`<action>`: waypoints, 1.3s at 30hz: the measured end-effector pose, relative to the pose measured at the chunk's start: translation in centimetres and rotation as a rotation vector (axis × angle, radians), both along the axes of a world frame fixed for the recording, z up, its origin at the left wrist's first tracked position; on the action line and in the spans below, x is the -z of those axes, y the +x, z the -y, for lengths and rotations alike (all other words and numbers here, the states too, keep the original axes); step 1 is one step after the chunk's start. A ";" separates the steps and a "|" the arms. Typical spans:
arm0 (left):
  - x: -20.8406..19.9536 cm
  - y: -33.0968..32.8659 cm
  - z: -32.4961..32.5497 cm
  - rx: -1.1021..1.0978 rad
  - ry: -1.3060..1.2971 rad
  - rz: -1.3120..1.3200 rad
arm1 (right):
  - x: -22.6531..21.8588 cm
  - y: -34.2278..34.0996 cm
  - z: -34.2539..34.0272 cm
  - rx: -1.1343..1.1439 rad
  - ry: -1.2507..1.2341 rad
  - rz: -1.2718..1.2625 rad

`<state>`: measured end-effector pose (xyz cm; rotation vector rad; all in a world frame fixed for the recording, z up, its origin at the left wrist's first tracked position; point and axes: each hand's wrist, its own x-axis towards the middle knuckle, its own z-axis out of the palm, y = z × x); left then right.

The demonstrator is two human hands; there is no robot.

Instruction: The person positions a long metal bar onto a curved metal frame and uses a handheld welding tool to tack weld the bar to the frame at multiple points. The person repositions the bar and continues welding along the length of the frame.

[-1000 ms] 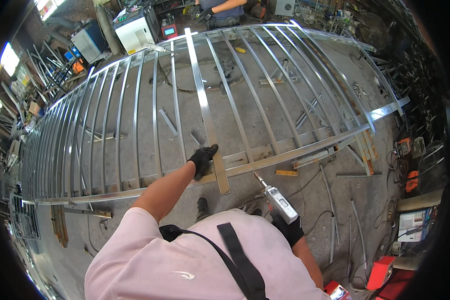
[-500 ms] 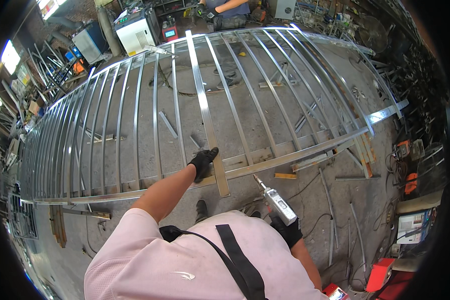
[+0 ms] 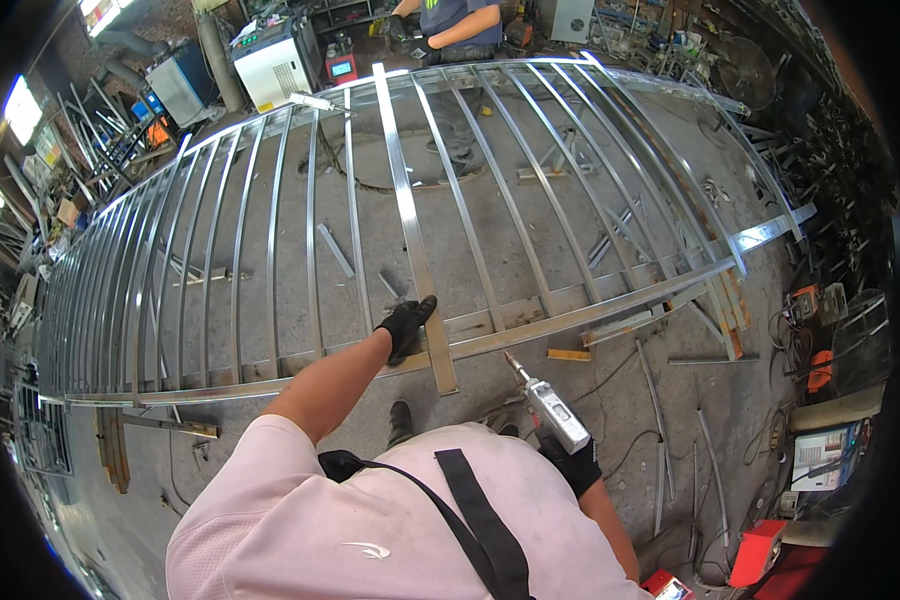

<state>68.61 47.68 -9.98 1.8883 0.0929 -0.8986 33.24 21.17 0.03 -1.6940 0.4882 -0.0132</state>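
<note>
My left hand (image 3: 407,328), in a black glove, is closed on the near part of a wide flat metal bar (image 3: 402,200). The bar lies across a long frame of shiny metal tubes (image 3: 510,340), and its near end sticks out past the frame's near rail. Lower right, my right hand (image 3: 573,463), gloved in black too, grips a silver handheld welding gun (image 3: 558,415). Its thin, coppery nozzle points up and left toward the near rail, apart from it. The gun's body hides part of my right fingers.
Across the frame a co-worker in black gloves (image 3: 422,46) stands near a white machine (image 3: 270,70). Another silver gun (image 3: 312,101) rests on the far rail. Loose metal strips (image 3: 657,420) and cables lie on the floor at right, near a red box (image 3: 758,553).
The co-worker's hands and torso have shifted slightly, and more of the torso shows. My hands, the bar and the welding gun stay nearly where they were.
</note>
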 end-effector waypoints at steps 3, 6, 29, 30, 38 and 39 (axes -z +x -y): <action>0.2 0.1 0.0 -0.017 -0.001 -0.005 | -0.3 0.1 -0.2 0.012 0.047 -0.006; 0.7 0.3 0.0 -0.026 0.002 -0.012 | -0.5 0.2 -0.2 -0.003 0.004 0.013; -2.8 -0.5 0.0 0.005 0.020 0.103 | 3.6 0.5 1.1 -0.021 -0.119 0.102; -2.9 -0.4 0.0 -0.006 -0.012 0.009 | 4.1 0.3 1.2 -0.019 -0.105 0.067; 0.3 0.5 -0.4 -0.073 -0.076 0.044 | 1.5 -0.3 0.8 -0.053 0.034 -0.041; 0.8 0.7 -0.5 -0.066 -0.069 0.045 | 0.9 0.0 0.7 -0.061 0.037 -0.078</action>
